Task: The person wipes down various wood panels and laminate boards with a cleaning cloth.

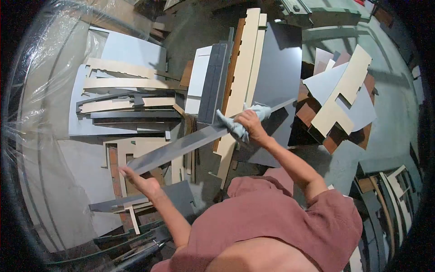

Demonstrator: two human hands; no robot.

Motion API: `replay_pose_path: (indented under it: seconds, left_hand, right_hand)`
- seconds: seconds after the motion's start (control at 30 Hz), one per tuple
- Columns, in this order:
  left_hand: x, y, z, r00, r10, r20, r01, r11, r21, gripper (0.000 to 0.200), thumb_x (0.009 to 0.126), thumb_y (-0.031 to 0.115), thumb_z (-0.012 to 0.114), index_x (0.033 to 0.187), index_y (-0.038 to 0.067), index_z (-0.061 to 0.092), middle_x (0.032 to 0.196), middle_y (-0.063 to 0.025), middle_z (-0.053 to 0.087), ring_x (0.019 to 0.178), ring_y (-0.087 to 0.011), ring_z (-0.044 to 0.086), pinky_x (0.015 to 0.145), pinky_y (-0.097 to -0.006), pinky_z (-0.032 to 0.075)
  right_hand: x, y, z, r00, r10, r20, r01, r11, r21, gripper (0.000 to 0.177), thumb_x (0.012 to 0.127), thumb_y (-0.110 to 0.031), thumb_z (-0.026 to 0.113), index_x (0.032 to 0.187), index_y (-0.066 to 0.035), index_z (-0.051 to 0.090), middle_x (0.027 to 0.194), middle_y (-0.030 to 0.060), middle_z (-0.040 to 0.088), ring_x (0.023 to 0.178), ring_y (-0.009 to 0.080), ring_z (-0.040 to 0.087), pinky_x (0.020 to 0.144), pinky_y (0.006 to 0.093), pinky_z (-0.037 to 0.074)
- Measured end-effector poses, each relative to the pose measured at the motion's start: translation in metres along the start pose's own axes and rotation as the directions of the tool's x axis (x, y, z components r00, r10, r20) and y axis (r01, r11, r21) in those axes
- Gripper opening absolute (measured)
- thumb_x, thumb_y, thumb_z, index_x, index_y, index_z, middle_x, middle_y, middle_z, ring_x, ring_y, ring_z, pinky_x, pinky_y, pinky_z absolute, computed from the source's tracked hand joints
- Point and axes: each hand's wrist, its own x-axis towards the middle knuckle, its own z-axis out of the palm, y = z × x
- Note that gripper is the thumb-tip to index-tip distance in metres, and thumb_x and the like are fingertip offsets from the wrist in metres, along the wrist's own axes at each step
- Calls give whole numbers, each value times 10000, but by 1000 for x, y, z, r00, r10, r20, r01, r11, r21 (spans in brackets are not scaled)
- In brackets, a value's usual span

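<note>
Wiping of a long narrow grey board strip (181, 147), held slantwise above a floor strewn with offcuts. The right hand (250, 124) is closed around a crumpled pale blue-grey cloth (232, 127), pressing it against the upper part of the strip. The cloth wraps over the strip's edge, with a loose end showing beyond the knuckles.

The left hand (138, 180) meets the strip's lower end with its fingers stretched along it. Whether the thumb closes over the board cannot be told from this view. The strip thus spans from one hand to the other, its far tip projecting past the right hand toward the upper right.

For a clean pass, the cloth is probably best drawn along the full length with even pressure, folded over both edges, while the lower end is braced firmly so the thin board neither bows nor swings.

Beneath lie a stack of cream and dark grey panels (244, 68), a notched cream cut-out board (342, 93) and a clear plastic sheet (41, 113).
</note>
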Motion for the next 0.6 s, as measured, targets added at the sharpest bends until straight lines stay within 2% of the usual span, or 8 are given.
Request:
replay_pose_path:
  seconds: [0.03,0.07,0.13,0.17,0.33,0.4,0.53,0.6]
  left_hand:
    - [-9,4,6,997,28,-70,-33,996,-80,771,743,430,576,1297,50,198,1301,-147,252,1179,-271,288,961,-410,262]
    - [-8,3,4,997,27,-76,-33,997,-76,771,743,430,576,1297,50,198,1301,-147,252,1179,-271,288,961,-410,262]
    - [-4,4,-3,979,-42,-200,1,980,-201,670,733,430,580,1221,48,327,1185,-121,366,1082,-251,366,902,-436,309]
    - [-2,6,-10,986,-60,-157,22,972,-235,634,735,386,594,1197,37,336,1142,-126,396,1048,-246,405,886,-400,354]
    - [0,28,-23,976,8,-219,-46,984,-172,469,733,407,565,1022,61,437,997,-88,483,928,-245,463,824,-420,368]
    - [-10,41,-9,939,80,-335,-133,981,-139,393,754,384,524,971,62,463,976,-79,498,907,-238,479,797,-413,388]
    - [-4,40,-14,946,77,-316,-136,976,-170,361,766,375,482,962,73,469,1004,-86,492,922,-239,481,785,-421,396]
    - [-10,46,-10,975,89,-205,-124,978,-167,376,760,378,471,1002,91,470,1023,-90,484,947,-247,478,779,-430,403]
  right_hand:
    - [-8,-7,6,1000,3,-6,-3,1000,19,201,672,-76,491,868,-68,534,844,79,509,847,247,465,799,364,319]
    - [-11,-16,11,1000,4,-15,-3,999,40,205,670,-71,492,871,-70,533,860,75,515,862,243,466,811,364,315]
    - [-22,-27,28,1000,0,-31,1,1000,28,211,673,-58,485,878,-84,528,877,56,525,876,235,471,841,368,304]
    - [-23,-35,31,999,-1,-34,2,1000,31,211,673,-58,485,878,-84,528,877,56,525,876,235,471,841,368,304]
    - [-26,-67,46,1000,16,-26,-13,993,116,202,682,-42,463,871,-82,521,865,55,523,860,230,481,822,355,328]
    - [-29,-69,45,1000,13,-18,-10,988,152,209,688,-47,465,886,-78,522,883,64,526,876,234,482,823,355,333]
    - [-42,-60,38,999,19,28,-25,974,226,249,715,-85,469,956,-63,526,982,92,532,942,247,480,840,350,343]
    - [-59,-39,29,995,79,64,-90,980,178,288,720,-83,452,998,-47,519,1053,112,521,996,270,465,871,355,338]
